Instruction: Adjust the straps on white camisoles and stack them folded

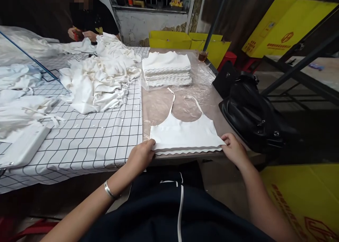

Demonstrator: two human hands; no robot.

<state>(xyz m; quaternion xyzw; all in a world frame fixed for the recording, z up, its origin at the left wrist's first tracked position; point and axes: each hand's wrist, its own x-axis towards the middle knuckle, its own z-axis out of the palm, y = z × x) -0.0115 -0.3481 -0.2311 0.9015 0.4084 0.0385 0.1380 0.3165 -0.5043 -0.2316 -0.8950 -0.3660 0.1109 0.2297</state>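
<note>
A white camisole top with two thin straps and a wavy hem lies flat at the table's front edge, its straps pointing away from me. My left hand pinches its lower left corner. At the lower right corner, my right hand is closed on the fabric between thumb and fingers. Another wavy edge shows just under the hem; whether it is a second layer or a second garment I cannot tell. Beyond the straps stands a neat stack of folded white garments on clear plastic.
Loose white garments are heaped on the checked cloth to the left. Black bags sit along the table's right edge, near a slanting metal post. Yellow boxes stand behind. Across the table, a person handles something red.
</note>
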